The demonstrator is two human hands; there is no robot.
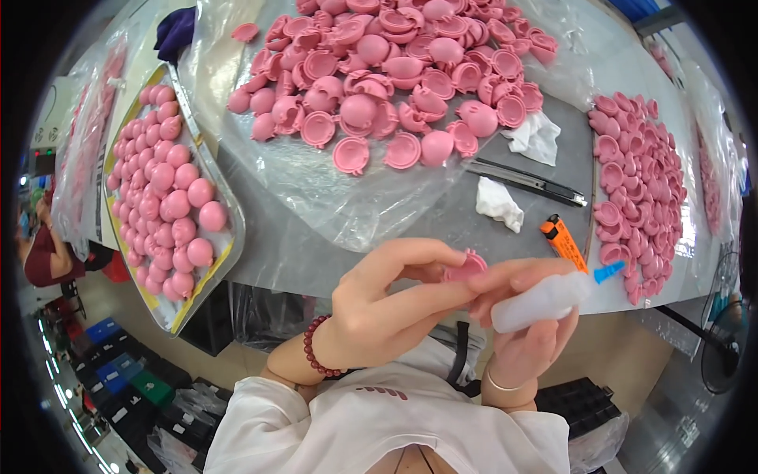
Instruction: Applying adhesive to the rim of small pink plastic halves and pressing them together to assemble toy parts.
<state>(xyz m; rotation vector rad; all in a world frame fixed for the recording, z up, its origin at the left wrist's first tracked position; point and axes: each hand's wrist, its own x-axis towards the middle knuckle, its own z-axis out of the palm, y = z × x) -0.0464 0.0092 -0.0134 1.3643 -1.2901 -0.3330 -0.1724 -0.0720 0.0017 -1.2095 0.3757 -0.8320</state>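
Pinched between the fingertips of my left hand [387,296] is a small pink half-shell [467,267], partly covered by the fingers. My right hand [525,347] is wrapped round a whitish squeeze bottle [537,303], which lies tilted in the grip. A blue dispensing tip [609,272] on the bottle points to the right, away from the shell. Both hands meet in front of my body, with fingers of the right close beside the shell. Beyond them a large heap of loose pink half-shells [347,110] lies on clear plastic sheeting [339,209].
At left, a metal-edged tray [232,237] holds many closed pink balls [180,204]. Another pile of pink shells [636,193] sits at right. Between lie a black box cutter [527,182], white crumpled tissues [499,204] and an orange lighter [562,239]. Another person [49,249] is at far left.
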